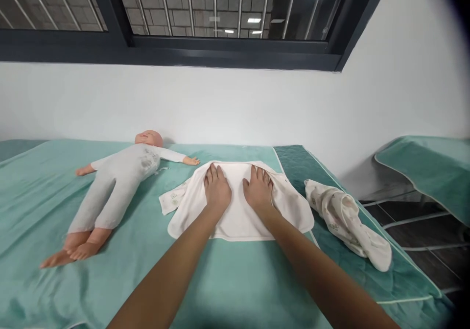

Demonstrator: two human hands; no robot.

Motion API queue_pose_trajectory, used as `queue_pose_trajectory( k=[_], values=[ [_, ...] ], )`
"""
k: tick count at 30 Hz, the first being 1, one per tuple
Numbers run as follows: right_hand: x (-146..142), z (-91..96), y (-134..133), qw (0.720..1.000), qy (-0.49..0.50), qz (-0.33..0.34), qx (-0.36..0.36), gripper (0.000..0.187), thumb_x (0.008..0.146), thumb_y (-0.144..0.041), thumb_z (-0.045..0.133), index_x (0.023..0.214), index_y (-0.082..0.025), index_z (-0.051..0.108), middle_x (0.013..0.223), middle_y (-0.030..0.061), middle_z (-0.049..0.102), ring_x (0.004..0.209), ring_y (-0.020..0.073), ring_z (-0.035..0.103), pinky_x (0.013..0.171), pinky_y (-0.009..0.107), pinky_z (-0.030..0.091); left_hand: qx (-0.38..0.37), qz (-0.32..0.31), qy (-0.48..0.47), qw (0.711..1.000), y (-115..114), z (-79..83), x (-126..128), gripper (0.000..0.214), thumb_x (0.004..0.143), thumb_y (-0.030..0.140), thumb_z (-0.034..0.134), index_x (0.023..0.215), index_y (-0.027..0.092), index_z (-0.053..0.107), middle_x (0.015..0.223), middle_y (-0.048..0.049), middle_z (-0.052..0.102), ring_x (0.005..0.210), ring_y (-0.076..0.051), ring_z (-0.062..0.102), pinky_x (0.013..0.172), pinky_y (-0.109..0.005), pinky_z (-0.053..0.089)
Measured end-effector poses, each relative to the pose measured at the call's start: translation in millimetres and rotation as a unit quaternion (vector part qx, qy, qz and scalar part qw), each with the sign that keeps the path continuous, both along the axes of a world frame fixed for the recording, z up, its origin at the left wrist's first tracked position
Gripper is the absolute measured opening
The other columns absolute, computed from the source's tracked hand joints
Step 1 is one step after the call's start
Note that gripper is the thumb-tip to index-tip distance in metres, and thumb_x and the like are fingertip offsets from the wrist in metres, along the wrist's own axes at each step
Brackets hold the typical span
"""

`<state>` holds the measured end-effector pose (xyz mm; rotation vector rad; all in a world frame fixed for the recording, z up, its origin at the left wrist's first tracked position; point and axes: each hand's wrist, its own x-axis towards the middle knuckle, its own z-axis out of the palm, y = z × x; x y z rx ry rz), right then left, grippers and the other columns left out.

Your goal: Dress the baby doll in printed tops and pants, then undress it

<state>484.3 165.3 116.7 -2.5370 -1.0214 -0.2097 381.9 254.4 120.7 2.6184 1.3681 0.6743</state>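
Note:
A white cloth [293, 206] lies spread on the teal bed sheet [55, 182]. Both palms rest flat on it, side by side. My left hand [217, 188] presses its middle with fingers stretched forward. My right hand [259, 190] lies just to the right, fingers also stretched and open. Neither hand grips anything. A baby doll [117, 182] in a pale grey suit lies on its back to the left of the cloth, arms spread, head toward the wall.
A rolled patterned cloth [345, 216] lies to the right on a darker green quilt [297, 165]. The bed edge drops off at the right to a dark floor [422, 231]. Another teal-covered bed [426, 165] stands far right. A white wall and a window are behind.

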Motion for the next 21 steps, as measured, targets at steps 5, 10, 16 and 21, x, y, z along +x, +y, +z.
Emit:
queue_pose_trajectory(
  k=[5, 10, 16, 21],
  values=[
    [19.8, -7.2, 12.8, 1.000, -0.001, -0.007, -0.004, 0.060, 0.097, -0.041, 0.029, 0.151, -0.017, 0.027, 0.156, 0.0126, 0.030, 0.138, 0.0335, 0.030, 0.110, 0.052, 0.026, 0.017, -0.044, 0.038, 0.998, 25.4, -6.0, 4.7, 0.060, 0.097, 0.036, 0.026, 0.151, 0.011, 0.028, 0.162, -0.0105, 0.015, 0.147, -0.028, 0.021, 0.117, -0.046, 0.029],
    [24.2, -18.1, 15.8, 1.000, 0.002, -0.011, -0.019, 0.064, 0.097, -0.047, 0.026, 0.152, -0.013, 0.027, 0.155, 0.0153, 0.030, 0.139, 0.0346, 0.029, 0.111, 0.053, 0.024, 0.029, -0.039, 0.061, 0.997, 30.7, -16.4, 4.4, 0.064, 0.098, 0.043, 0.019, 0.150, 0.010, 0.031, 0.162, -0.0088, 0.016, 0.147, -0.027, 0.022, 0.118, -0.043, 0.029],
    [21.4, -15.8, 17.1, 0.999, 0.002, 0.021, -0.042, 0.061, 0.099, -0.042, 0.026, 0.146, -0.005, 0.038, 0.148, 0.0225, 0.041, 0.134, 0.0366, 0.039, 0.108, 0.052, 0.028, -0.025, -0.034, 0.108, 0.993, 28.2, -14.3, 6.3, 0.064, 0.098, 0.043, 0.018, 0.148, 0.007, 0.034, 0.158, -0.0139, 0.029, 0.145, -0.028, 0.028, 0.118, -0.043, 0.027],
    [3.7, -6.9, 6.0, 0.992, -0.038, 0.115, -0.034, 0.051, 0.100, -0.031, 0.028, 0.139, -0.005, 0.048, 0.151, 0.0224, 0.037, 0.142, 0.0308, 0.028, 0.115, 0.048, 0.018, -0.031, -0.042, 0.109, 0.993, 27.2, -11.3, 3.8, 0.064, 0.098, 0.043, 0.020, 0.148, 0.005, 0.034, 0.158, -0.0154, 0.027, 0.146, -0.028, 0.026, 0.118, -0.044, 0.025]
  ],
)
